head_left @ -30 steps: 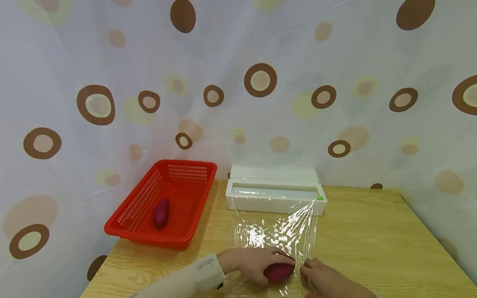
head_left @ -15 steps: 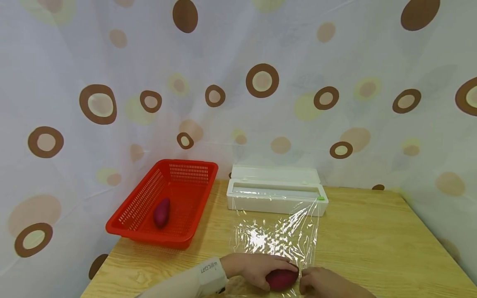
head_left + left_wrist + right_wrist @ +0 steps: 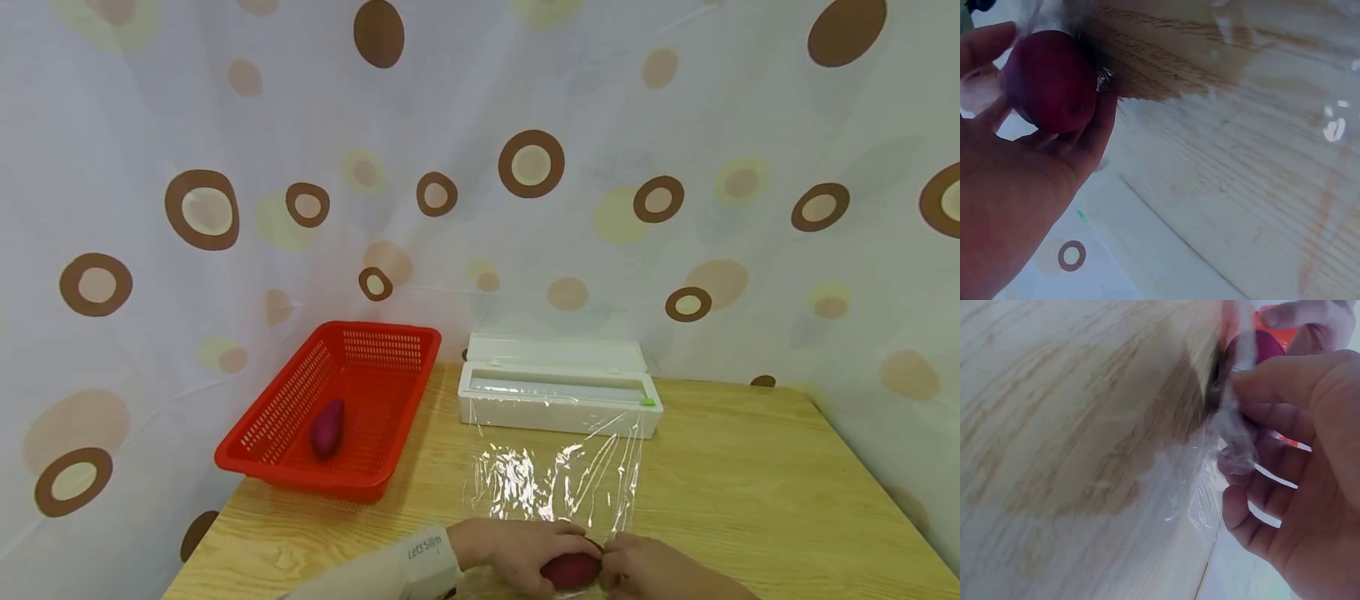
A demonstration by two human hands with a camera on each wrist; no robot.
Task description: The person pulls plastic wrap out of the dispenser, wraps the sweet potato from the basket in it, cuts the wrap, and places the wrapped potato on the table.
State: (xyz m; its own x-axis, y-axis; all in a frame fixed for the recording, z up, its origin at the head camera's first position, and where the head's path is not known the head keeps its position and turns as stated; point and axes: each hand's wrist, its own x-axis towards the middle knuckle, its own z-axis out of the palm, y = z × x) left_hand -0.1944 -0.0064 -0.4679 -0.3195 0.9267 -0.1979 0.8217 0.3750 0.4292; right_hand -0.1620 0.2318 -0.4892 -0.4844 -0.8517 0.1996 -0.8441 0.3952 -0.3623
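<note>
A purple sweet potato (image 3: 573,570) lies on clear plastic wrap (image 3: 555,479) near the table's front edge. My left hand (image 3: 517,554) curls round it, thumb on one side and fingers on the other, as the left wrist view shows around the rounded end of the sweet potato (image 3: 1054,81). At its right end, my right hand (image 3: 656,567) pinches a bunched fold of the plastic wrap (image 3: 1235,440) between thumb and fingers. The sheet runs back to a white wrap dispenser box (image 3: 558,414), whose lid stands up. Part of the sweet potato is hidden by my left hand.
A red plastic basket (image 3: 378,462) stands at the left of the wooden table (image 3: 750,483), with another purple sweet potato (image 3: 327,427) inside. A green slider (image 3: 647,402) sits at the dispenser's right end. A patterned curtain (image 3: 480,233) hangs behind the table.
Both hands and the sweet potato have shifted slightly toward the front edge. My right hand has drawn up against the sweet potato's right end, and the wrap's creases have changed.
</note>
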